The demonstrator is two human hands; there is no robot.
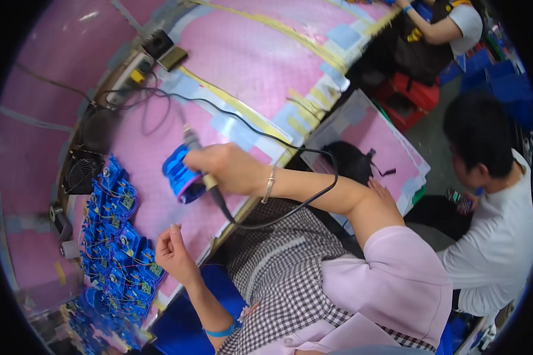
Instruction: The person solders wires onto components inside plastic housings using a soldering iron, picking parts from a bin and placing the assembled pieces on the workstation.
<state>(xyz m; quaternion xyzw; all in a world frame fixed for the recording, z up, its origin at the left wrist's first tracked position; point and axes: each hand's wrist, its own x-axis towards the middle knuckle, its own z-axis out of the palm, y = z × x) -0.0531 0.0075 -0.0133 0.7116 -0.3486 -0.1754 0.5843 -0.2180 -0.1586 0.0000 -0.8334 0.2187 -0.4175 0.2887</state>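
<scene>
My right hand point(231, 168) is closed round a soldering iron point(192, 141), its tip pointing away from me and its cable end toward me. Against the same hand's fingers is a shiny blue round plastic part point(177, 168) with a purple-edged rim; I cannot tell whether the hand grips it too or it rests on the table. My left hand point(175, 254) hovers near the table's front edge, fingers curled, thumb and forefinger together. Anything between them is too small to make out. To its left lie several blue housings point(112, 225) with small green circuit boards and thin wires.
A black cable point(249, 127) runs across the pink table point(231, 65) and loops over my right forearm. A small black fan point(82, 174) and a black box point(157, 44) stand along the back left. At right sits a person point(485, 213) with a phone; another person point(438, 29) is farther off.
</scene>
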